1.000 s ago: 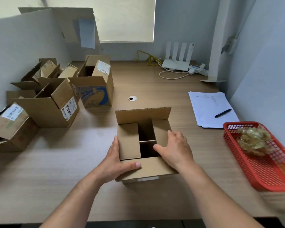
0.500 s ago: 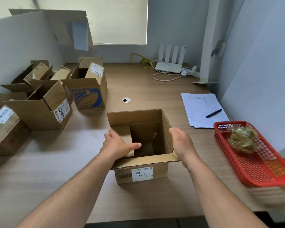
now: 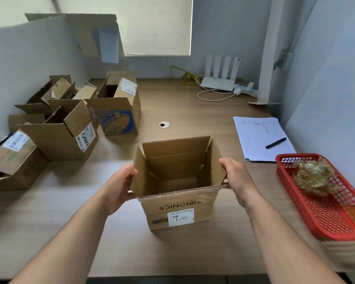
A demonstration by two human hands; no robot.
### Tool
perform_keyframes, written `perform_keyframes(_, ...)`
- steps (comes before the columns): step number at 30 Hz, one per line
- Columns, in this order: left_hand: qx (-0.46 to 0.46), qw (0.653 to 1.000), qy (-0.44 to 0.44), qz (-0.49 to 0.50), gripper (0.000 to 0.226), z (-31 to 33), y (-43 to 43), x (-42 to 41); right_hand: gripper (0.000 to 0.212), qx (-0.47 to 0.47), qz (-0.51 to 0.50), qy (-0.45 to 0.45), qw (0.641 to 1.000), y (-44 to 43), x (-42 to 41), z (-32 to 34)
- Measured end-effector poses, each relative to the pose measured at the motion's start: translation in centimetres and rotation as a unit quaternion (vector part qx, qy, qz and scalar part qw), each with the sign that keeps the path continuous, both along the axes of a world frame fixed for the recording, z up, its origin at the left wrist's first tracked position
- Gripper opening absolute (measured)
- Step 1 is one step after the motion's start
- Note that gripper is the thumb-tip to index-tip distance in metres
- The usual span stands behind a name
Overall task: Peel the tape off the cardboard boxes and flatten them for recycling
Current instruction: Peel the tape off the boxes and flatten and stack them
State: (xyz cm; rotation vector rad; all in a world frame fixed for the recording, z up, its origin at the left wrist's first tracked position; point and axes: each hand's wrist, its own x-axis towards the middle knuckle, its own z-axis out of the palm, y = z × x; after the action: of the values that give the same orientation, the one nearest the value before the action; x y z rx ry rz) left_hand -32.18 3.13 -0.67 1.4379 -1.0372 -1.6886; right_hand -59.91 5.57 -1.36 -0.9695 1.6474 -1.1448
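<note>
Left hand (image 3: 119, 187), right hand (image 3: 237, 178): fingers (image 3: 225, 161) round open box (image 3: 180, 203), between spare boxes (image 3: 57, 138) and basket (image 3: 320, 214).

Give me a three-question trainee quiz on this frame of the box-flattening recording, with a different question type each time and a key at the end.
1. True or false: the left hand and the right hand grip opposite sides of the open box.
2. Where does the crumpled tape wad lie? A) in the red basket B) inside the open box C) in the left hand
3. Fill in: the pen lies on the ____.

Key: 1 true; 2 A; 3 paper sheets.
</note>
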Motion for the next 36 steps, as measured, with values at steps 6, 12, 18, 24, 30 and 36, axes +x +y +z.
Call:
perform_keyframes(6,-0.024,0.998,-0.04,-0.048,0.031,-0.1,-0.4,-0.6,0.03,-0.001,0.012,0.038,0.999,-0.9,0.2,0.6)
perform_keyframes(12,0.051,0.997,-0.04,-0.032,0.088,-0.7,-1.4,-0.6,0.075,0.121,0.051,-0.108,0.985,-1.6,-0.5,0.6)
perform_keyframes(18,0.038,0.998,0.054,0.015,0.102,-0.7,-2.5,-0.4,0.087,0.068,0.023,-0.178,0.981,-2.3,-1.2,0.5)
perform_keyframes(24,-0.023,0.983,0.168,0.071,0.101,0.0,-2.9,-0.1,0.076,-0.047,0.013,-0.318,0.947,-2.2,-1.5,0.8)
perform_keyframes(30,0.033,0.99,0.116,0.067,0.097,-2.5,-1.4,-1.4,0.055,0.032,-0.003,-0.212,0.977,-0.8,-0.2,-3.5)
perform_keyframes(36,0.047,0.995,0.075,0.053,0.093,-3.7,-1.3,-1.8,0.039,0.038,-0.006,-0.139,0.99,-0.8,-0.4,-6.0)
